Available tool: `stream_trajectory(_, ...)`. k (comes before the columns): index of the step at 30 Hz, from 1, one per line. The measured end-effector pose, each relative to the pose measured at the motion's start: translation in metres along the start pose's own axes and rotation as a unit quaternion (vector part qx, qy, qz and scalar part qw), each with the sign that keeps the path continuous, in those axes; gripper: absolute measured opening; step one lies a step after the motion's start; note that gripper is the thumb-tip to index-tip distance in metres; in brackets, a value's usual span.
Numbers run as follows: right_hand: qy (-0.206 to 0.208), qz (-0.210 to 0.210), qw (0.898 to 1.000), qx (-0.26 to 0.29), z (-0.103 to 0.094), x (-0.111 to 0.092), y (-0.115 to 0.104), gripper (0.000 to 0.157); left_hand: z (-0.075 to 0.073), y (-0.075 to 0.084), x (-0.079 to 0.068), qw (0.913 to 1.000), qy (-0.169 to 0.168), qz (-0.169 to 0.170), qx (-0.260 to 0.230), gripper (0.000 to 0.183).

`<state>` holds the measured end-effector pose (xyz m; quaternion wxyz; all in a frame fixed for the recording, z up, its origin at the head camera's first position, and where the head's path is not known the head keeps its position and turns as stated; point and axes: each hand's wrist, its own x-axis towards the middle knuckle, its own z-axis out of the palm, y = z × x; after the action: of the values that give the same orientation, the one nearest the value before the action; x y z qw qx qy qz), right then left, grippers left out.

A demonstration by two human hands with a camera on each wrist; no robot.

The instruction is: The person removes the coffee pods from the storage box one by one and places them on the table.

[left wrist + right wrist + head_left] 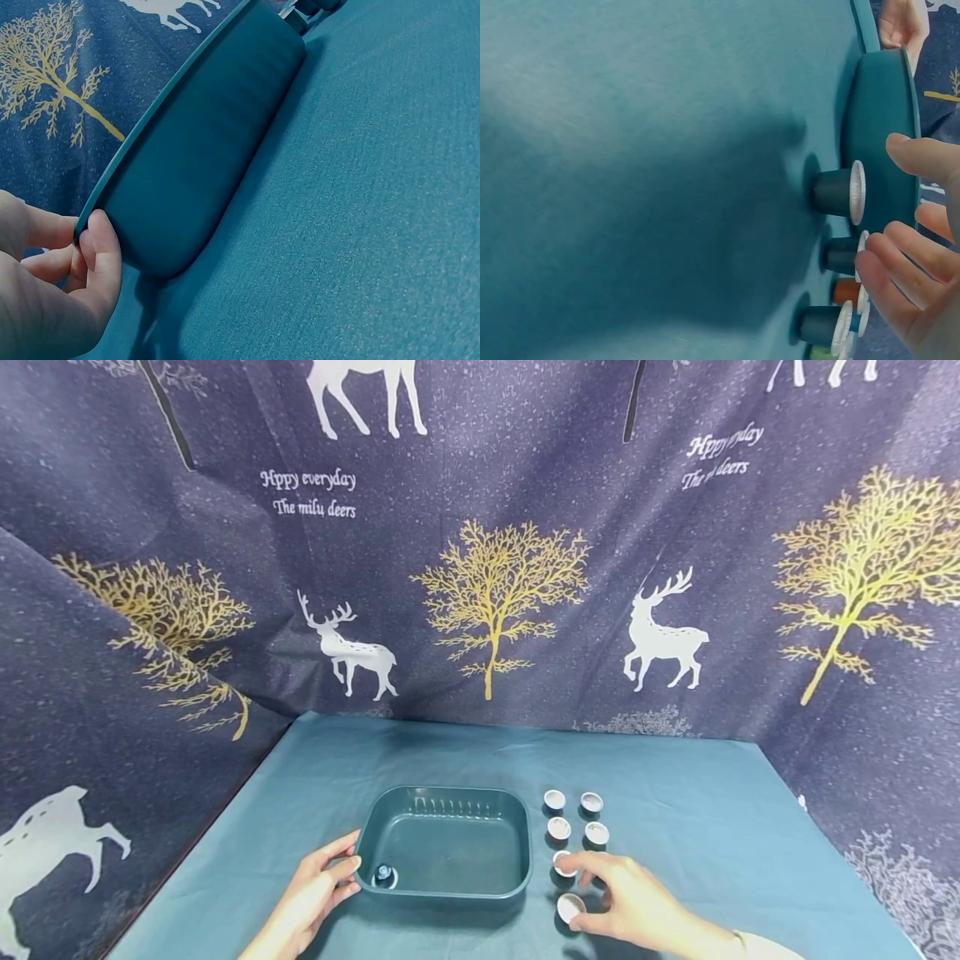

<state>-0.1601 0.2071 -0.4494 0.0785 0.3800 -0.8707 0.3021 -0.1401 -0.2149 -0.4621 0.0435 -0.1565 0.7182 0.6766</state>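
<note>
My left hand [311,889] grips the left rim of a dark green plastic tray [457,853], fingers and thumb on either side of the edge in the left wrist view. Inside the tray's front left corner lies a blue coffee capsule [384,872]. To the tray's right, my right hand [626,893] hovers over foil-lidded capsules, fingers loosely bent and holding nothing. Its thumb is nearest the front capsule [570,907], a dark green one [832,193] standing lid up. The index finger hangs over another capsule [564,862], partly covering it.
Several more capsules, such as the back left one [554,801] and back right one [592,803], stand in two columns beside the tray. An orange-brown capsule [846,290] shows among them. A teal cloth [675,793] covers the table; a deer-print curtain [480,468] hangs behind.
</note>
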Motion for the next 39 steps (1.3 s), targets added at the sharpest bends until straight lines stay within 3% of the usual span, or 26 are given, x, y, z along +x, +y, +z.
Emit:
stream_trajectory(7, -0.032, 0.005, 0.999, -0.015, -0.013, 0.018, -0.007, 0.053, 0.0, 0.0, 0.0, 1.0, -0.004, 0.002, -0.002, 0.053)
stream_trajectory(14, -0.123, -0.002, 0.992, -0.015, -0.028, 0.051, -0.01, 0.052, -0.001, -0.002, 0.0, 1.0, -0.006, 0.003, -0.002, 0.054)
stream_trajectory(22, -0.159, -0.065, 0.985, -0.014, -0.036, 0.09, -0.009, 0.057, 0.0, 0.001, -0.001, 1.0, -0.002, 0.001, 0.0, 0.053)
stream_trajectory(31, -0.22, -0.095, 0.971, 0.005, -0.039, 0.133, -0.016, 0.057, 0.0, 0.002, -0.001, 1.0, -0.002, 0.001, 0.003, 0.052)
stream_trajectory(39, -0.256, -0.113, 0.96, -0.017, -0.029, 0.171, -0.028, 0.058, 0.001, 0.003, -0.003, 1.0, 0.003, 0.006, 0.002, 0.052)
